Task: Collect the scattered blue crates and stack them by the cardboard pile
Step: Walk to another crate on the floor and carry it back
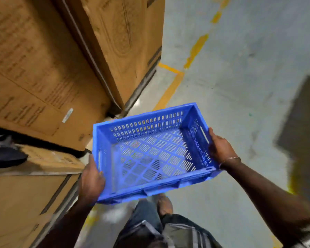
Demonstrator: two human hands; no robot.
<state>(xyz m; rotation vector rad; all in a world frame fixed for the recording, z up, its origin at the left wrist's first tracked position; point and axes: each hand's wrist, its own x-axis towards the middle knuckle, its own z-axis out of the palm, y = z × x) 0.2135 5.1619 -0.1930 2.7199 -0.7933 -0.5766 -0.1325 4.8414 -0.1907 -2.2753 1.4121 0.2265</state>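
Note:
An empty blue slotted plastic crate point(150, 153) is held level in the air in front of me, above the floor. My left hand point(91, 179) grips its left short side near the handle slot. Its right short side is gripped by my right hand point(220, 149), thumb over the rim. Large brown cardboard boxes point(43, 68) fill the left half of the view, right beside the crate's left edge. No other blue crate shows in this view.
Grey concrete floor point(240, 68) with worn yellow painted lines point(170, 90) stretches ahead and to the right. A dark patch point(304, 131) lies at the right edge. My leg and shoe point(165, 204) show below the crate. Dark cloth point(4, 156) lies on a lower box at left.

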